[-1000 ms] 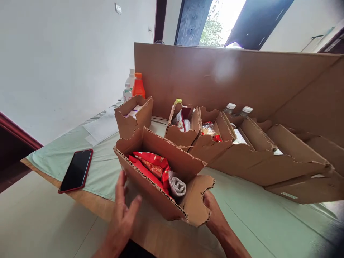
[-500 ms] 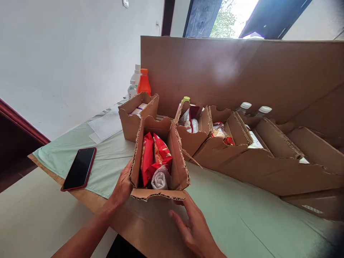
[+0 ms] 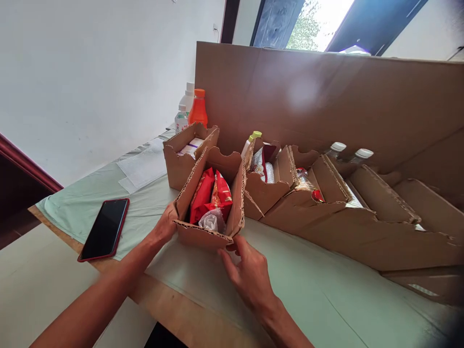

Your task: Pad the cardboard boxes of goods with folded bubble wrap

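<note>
Box: we see an open cardboard box (image 3: 203, 236) standing on the table (image 3: 326, 295), close to the near edge, its far end just beside the other boxes.
Left hand: our left hand (image 3: 165, 227) grips the box at its near left corner, the thumb on the front and the fingers closed round the side wall.
Right hand: our right hand (image 3: 250, 275) is loosely spread below the near right corner; its fingertips (image 3: 232, 249) touch the lower edge of the front wall, and it is not closed round anything.
Contents: red packets (image 3: 208, 193) stand on edge inside the box, with a white wad (image 3: 211, 221) in front of them against the near wall.
Phone: a red-edged phone (image 3: 105, 228) lies face up on the green cloth, left of our left arm, apart from the box.
Second box: a smaller box (image 3: 179, 166) stands just behind and left, holding something pale that we cannot make out.
Row: a row of boxes (image 3: 326, 193) runs to the right, with packets and capped bottles (image 3: 337, 147) in them.
Orange bottle: an orange bottle (image 3: 197, 110) stands upright at the far left corner, beside clear ones.
Backdrop: a tall cardboard sheet (image 3: 326, 96) stands upright behind the row.
</note>
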Action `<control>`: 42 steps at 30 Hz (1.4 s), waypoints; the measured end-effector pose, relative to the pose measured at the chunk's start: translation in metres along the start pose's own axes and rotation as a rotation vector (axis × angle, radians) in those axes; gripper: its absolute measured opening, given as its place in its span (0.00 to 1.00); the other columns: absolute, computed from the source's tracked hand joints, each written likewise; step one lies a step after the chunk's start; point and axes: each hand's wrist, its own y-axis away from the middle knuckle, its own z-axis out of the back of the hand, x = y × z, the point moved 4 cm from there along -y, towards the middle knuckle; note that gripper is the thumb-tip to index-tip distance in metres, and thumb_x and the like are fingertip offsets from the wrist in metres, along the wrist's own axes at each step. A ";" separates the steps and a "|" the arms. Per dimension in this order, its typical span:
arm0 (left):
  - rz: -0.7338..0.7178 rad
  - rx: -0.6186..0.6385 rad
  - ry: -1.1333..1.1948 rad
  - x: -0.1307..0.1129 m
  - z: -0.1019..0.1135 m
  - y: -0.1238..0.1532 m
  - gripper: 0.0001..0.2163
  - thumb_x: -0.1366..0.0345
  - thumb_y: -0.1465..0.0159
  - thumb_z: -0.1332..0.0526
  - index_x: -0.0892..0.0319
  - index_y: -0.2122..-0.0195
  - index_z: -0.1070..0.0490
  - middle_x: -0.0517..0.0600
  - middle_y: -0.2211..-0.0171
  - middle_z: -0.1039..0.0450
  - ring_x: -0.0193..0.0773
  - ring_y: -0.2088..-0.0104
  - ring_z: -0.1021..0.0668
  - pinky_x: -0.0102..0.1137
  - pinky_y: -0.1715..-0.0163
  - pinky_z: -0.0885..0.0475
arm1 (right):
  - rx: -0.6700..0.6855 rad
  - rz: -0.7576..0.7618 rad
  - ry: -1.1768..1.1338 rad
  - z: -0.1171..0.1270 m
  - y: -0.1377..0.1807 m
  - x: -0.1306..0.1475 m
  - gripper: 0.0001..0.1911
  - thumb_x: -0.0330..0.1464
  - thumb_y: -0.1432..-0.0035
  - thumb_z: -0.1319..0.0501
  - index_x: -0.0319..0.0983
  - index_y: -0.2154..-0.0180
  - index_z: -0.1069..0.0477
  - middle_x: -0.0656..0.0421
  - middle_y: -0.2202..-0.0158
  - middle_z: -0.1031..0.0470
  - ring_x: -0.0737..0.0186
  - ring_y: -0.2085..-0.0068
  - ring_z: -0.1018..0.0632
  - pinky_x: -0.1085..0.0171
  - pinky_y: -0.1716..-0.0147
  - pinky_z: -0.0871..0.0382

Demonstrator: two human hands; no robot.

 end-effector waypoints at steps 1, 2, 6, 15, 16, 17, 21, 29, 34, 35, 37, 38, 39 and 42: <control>-0.003 0.008 -0.004 0.000 0.003 0.003 0.18 0.50 0.32 0.41 0.55 0.52 0.22 0.53 0.58 0.19 0.50 0.53 0.20 0.43 0.48 0.23 | -0.001 -0.033 -0.004 -0.002 -0.006 -0.003 0.08 0.36 0.36 0.40 0.41 0.57 0.28 0.58 0.66 0.17 0.58 0.68 0.17 0.64 0.69 0.28; 0.007 -0.007 -0.012 0.001 0.008 0.010 0.19 0.50 0.32 0.44 0.56 0.51 0.23 0.52 0.59 0.19 0.49 0.54 0.20 0.43 0.49 0.23 | -0.005 -0.061 -0.006 -0.003 -0.012 -0.006 0.06 0.36 0.36 0.39 0.41 0.60 0.28 0.59 0.68 0.17 0.59 0.69 0.17 0.65 0.70 0.30; 0.095 -0.120 -0.109 0.009 0.015 0.054 0.19 0.54 0.33 0.41 0.57 0.44 0.29 0.48 0.65 0.23 0.40 0.65 0.20 0.34 0.61 0.23 | -0.032 -0.134 -0.010 -0.011 -0.034 -0.022 0.11 0.39 0.37 0.39 0.42 0.71 0.28 0.60 0.74 0.19 0.60 0.74 0.21 0.65 0.73 0.37; 0.032 0.157 -0.184 0.021 -0.060 0.014 0.11 0.61 0.42 0.39 0.57 0.60 0.24 0.53 0.63 0.18 0.43 0.63 0.17 0.32 0.68 0.25 | -0.091 -0.161 -0.168 -0.033 -0.044 -0.050 0.13 0.37 0.35 0.45 0.42 0.67 0.25 0.57 0.69 0.18 0.58 0.68 0.19 0.64 0.68 0.30; 0.030 0.162 -0.192 0.023 -0.065 0.007 0.10 0.61 0.42 0.39 0.57 0.60 0.24 0.53 0.63 0.18 0.43 0.63 0.17 0.32 0.67 0.24 | -0.087 -0.151 -0.189 -0.034 -0.042 -0.051 0.12 0.36 0.35 0.45 0.42 0.66 0.25 0.57 0.68 0.18 0.58 0.67 0.19 0.63 0.66 0.29; 0.028 0.167 -0.200 0.025 -0.068 0.001 0.10 0.62 0.41 0.39 0.57 0.60 0.24 0.53 0.62 0.18 0.43 0.62 0.17 0.33 0.66 0.24 | -0.082 -0.141 -0.210 -0.035 -0.041 -0.052 0.12 0.35 0.36 0.45 0.42 0.66 0.25 0.57 0.67 0.18 0.58 0.65 0.19 0.63 0.64 0.28; 0.026 0.187 -0.235 0.034 -0.078 -0.013 0.11 0.66 0.42 0.38 0.57 0.58 0.25 0.53 0.59 0.18 0.43 0.58 0.17 0.34 0.61 0.22 | -0.062 -0.120 -0.272 -0.038 -0.039 -0.055 0.10 0.32 0.36 0.45 0.42 0.67 0.27 0.57 0.64 0.19 0.58 0.62 0.19 0.62 0.59 0.27; -0.072 0.189 -0.299 0.034 -0.087 -0.018 0.16 0.69 0.45 0.38 0.59 0.54 0.25 0.56 0.56 0.18 0.45 0.57 0.17 0.38 0.59 0.20 | -0.044 -0.114 -0.321 -0.040 -0.040 -0.059 0.09 0.32 0.37 0.45 0.42 0.67 0.26 0.55 0.62 0.19 0.58 0.59 0.19 0.61 0.55 0.27; -0.276 0.021 -0.371 -0.021 -0.021 -0.029 0.15 0.67 0.40 0.39 0.57 0.51 0.25 0.55 0.49 0.24 0.49 0.46 0.24 0.44 0.42 0.28 | -0.043 -0.135 -0.327 -0.038 -0.041 -0.058 0.11 0.33 0.36 0.45 0.42 0.68 0.26 0.54 0.61 0.18 0.56 0.58 0.19 0.59 0.55 0.26; -0.333 -0.058 -0.397 -0.035 -0.001 -0.038 0.16 0.68 0.40 0.39 0.56 0.49 0.26 0.55 0.47 0.27 0.49 0.41 0.27 0.46 0.36 0.34 | -0.040 -0.139 -0.328 -0.038 -0.041 -0.058 0.11 0.33 0.36 0.45 0.42 0.68 0.26 0.53 0.61 0.18 0.56 0.58 0.19 0.59 0.55 0.26; -0.520 -0.199 -0.577 -0.060 0.031 -0.061 0.21 0.71 0.41 0.38 0.55 0.46 0.27 0.56 0.42 0.30 0.53 0.37 0.32 0.49 0.33 0.39 | -0.038 -0.147 -0.328 -0.039 -0.042 -0.058 0.11 0.34 0.37 0.45 0.42 0.68 0.25 0.53 0.61 0.18 0.56 0.58 0.19 0.59 0.55 0.26; -0.568 -0.203 -0.658 -0.066 0.041 -0.075 0.23 0.72 0.43 0.36 0.55 0.45 0.27 0.56 0.38 0.34 0.55 0.34 0.36 0.51 0.32 0.42 | -0.037 -0.152 -0.327 -0.039 -0.042 -0.059 0.11 0.34 0.37 0.45 0.42 0.68 0.25 0.53 0.61 0.18 0.56 0.58 0.19 0.59 0.55 0.26; -0.589 -0.161 -0.732 -0.068 0.048 -0.090 0.22 0.72 0.45 0.35 0.56 0.48 0.25 0.56 0.36 0.36 0.58 0.31 0.40 0.53 0.31 0.45 | -0.036 -0.156 -0.324 -0.039 -0.043 -0.059 0.11 0.35 0.37 0.45 0.42 0.68 0.25 0.53 0.61 0.18 0.55 0.59 0.19 0.59 0.55 0.26; -0.517 0.011 -0.850 -0.059 0.054 -0.124 0.08 0.72 0.47 0.33 0.57 0.65 0.21 0.55 0.34 0.36 0.66 0.28 0.48 0.61 0.31 0.52 | -0.040 -0.170 -0.310 -0.039 -0.043 -0.058 0.12 0.36 0.37 0.45 0.41 0.68 0.25 0.53 0.63 0.18 0.55 0.60 0.19 0.60 0.57 0.26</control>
